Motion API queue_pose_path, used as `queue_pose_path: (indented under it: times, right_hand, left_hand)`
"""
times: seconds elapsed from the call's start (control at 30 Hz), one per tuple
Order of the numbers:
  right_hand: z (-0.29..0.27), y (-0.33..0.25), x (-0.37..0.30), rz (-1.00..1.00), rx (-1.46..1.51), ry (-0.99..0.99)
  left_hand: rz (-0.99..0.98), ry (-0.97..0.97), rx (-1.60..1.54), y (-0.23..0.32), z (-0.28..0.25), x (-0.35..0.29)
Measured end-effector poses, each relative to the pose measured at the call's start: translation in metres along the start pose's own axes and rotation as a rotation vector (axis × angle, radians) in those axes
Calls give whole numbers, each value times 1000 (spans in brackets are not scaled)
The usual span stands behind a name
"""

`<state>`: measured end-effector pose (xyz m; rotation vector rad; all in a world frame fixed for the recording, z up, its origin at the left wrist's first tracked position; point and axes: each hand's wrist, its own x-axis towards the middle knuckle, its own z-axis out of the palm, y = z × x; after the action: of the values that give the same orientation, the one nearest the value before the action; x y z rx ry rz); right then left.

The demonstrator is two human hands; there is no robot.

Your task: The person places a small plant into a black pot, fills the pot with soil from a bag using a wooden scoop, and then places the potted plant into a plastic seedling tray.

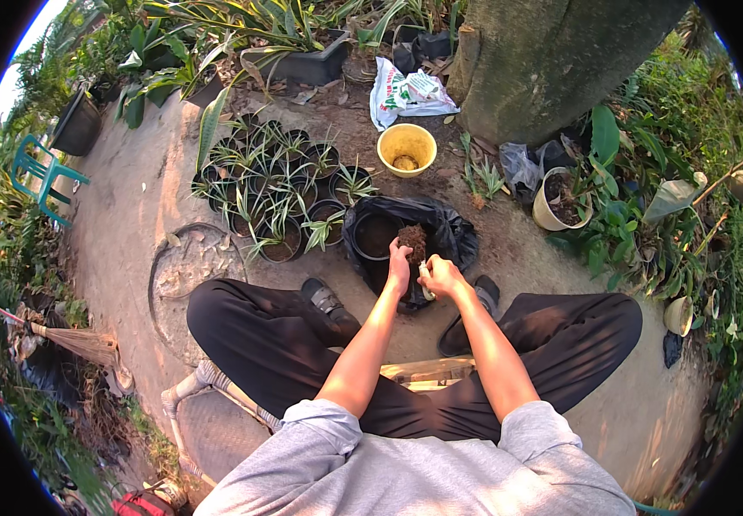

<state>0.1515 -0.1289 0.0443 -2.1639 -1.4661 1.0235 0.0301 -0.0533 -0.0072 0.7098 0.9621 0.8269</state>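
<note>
My left hand [399,267] is closed against the left side of a dark soil clump [412,241], its fingers partly hidden by it. Close beside it, my right hand [443,277] grips a small hand tool with a pale handle [427,293], seemingly a trowel; its blade is hidden by soil and fingers. Both hands are over an opened black plastic bag [450,225] on the ground between my feet. Inside the bag's left part sits a round black pot [375,234] with dark soil in it.
Several black pots of small striped plants [281,236] crowd the ground ahead left. Beyond the bag stand a yellow bucket [406,148] and a white printed sack [406,93] by a tree trunk [552,69]. Loose plants [485,179] and a cream pot [560,202] lie to the right.
</note>
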Motion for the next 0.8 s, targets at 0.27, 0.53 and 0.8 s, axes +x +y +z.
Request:
queue_pose_path:
  times: [0.27, 0.53, 0.8]
  right_hand:
    - [0, -63, 9, -110, -279, 208]
    - [-7, -24, 13, -185, -254, 345]
    - [-21, 40, 0, 26, -180, 139]
  left_hand:
    - [125, 179, 416, 37, -27, 25]
    - [423, 336, 880, 42, -26, -2]
    - [402, 72, 1005, 25, -19, -38]
